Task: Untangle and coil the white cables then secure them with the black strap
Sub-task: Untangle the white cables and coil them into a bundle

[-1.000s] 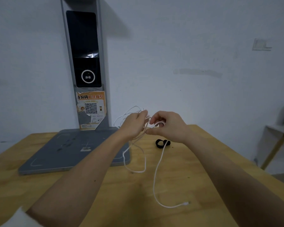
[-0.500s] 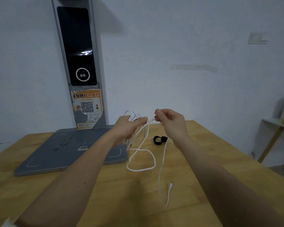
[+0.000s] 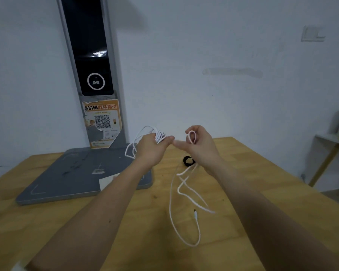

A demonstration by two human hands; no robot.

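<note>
My left hand (image 3: 154, 148) is closed around a bunch of gathered white cable loops (image 3: 159, 136), held above the table, with more loops drooping behind it. Just to the right, my right hand (image 3: 201, 146) pinches a small loop of the same white cable (image 3: 192, 136). From that hand the loose cable (image 3: 172, 208) hangs down onto the wooden table and ends in a small plug (image 3: 195, 213). The black strap (image 3: 188, 160) lies curled on the table behind and below my right wrist, partly hidden by it.
A grey flat base (image 3: 70, 178) with a tall post carrying a dark screen (image 3: 90, 55) and a QR sticker stands at the back left against the white wall. The wooden table (image 3: 262, 182) ends at the right, where a small shelf (image 3: 333, 139) stands.
My hands have drawn apart; the right hand pulled a small loop free to the right, and the hanging cable with its plug has swung rightward and lower on the table.
</note>
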